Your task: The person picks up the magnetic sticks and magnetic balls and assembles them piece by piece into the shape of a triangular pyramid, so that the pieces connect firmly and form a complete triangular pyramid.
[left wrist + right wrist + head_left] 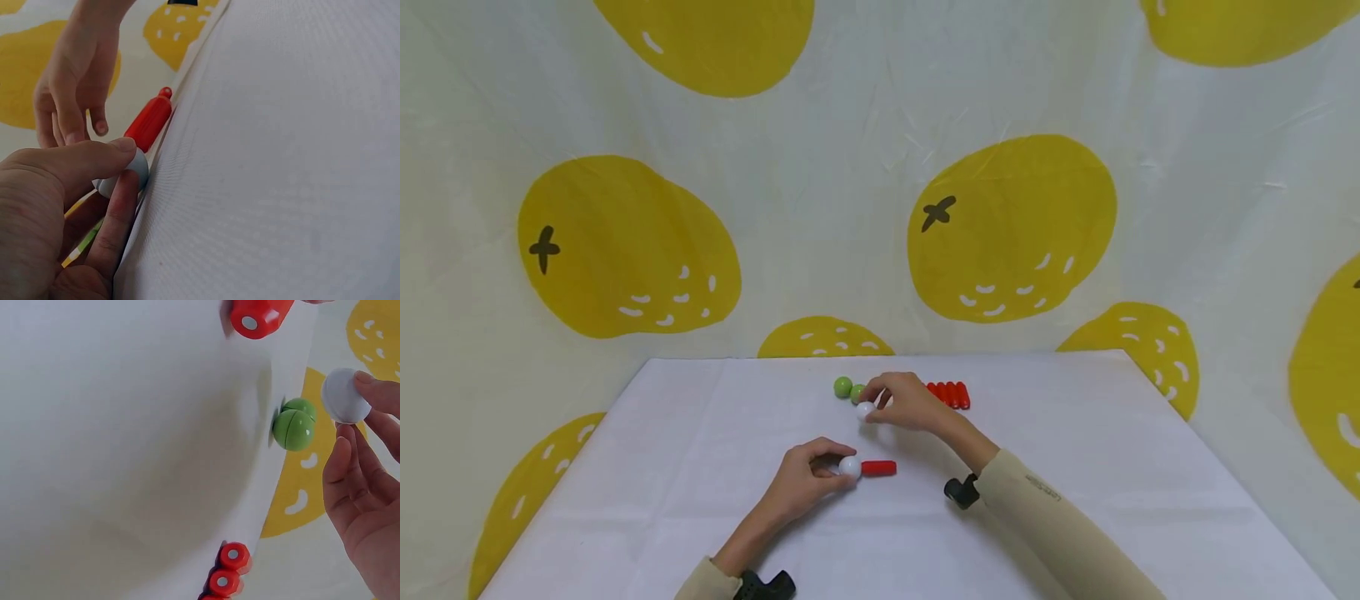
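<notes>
My left hand pinches a white ball between thumb and fingers, close over the cloth. A red octagonal stick lies lengthwise at the ball's right side; its knobbed far end shows in the left wrist view. My right hand holds another white ball at its fingertips, raised off the table in the right wrist view, where a seam crosses the ball. Just behind that ball sit two green balls, one partly covered by the right hand in the head view.
Several red sticks lie side by side at the back, right of the right hand, which hides part of the row. A white cloth covers the table. Behind its far edge hangs a pale curtain with yellow fruit prints.
</notes>
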Demonstrator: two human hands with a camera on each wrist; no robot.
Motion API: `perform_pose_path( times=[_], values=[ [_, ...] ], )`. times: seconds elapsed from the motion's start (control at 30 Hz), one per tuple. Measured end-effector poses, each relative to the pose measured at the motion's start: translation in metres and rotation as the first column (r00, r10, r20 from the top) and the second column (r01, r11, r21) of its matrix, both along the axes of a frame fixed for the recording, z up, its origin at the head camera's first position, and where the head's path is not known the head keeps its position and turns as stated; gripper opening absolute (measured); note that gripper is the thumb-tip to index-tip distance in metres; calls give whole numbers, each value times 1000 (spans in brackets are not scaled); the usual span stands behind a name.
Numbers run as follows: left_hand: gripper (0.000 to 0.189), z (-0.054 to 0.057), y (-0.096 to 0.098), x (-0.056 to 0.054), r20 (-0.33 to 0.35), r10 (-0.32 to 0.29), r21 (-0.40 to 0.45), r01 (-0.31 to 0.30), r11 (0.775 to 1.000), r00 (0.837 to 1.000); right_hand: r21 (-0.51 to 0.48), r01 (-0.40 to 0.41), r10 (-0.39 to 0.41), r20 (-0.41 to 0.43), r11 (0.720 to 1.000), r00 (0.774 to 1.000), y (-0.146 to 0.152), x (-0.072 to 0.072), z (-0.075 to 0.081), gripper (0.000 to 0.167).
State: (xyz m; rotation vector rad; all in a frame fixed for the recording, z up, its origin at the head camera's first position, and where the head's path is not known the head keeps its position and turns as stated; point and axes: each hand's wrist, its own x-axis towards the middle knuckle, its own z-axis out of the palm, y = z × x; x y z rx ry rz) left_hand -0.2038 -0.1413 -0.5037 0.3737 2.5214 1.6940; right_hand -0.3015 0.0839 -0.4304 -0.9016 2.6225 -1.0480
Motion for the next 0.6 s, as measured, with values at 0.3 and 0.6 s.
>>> perform_pose_path(
  times=[0.3, 0.6],
  values=[
    [33, -3, 0, -1, -19, 5, -17, -6, 1000, 1000, -38, 44, -44, 10, 998, 999, 21, 18, -2, 30],
    [32, -6, -1, 0, -37, 16, -40, -18, 999, 999, -94, 55, -56, -7, 994, 998, 37, 37, -8, 29]
  ],
)
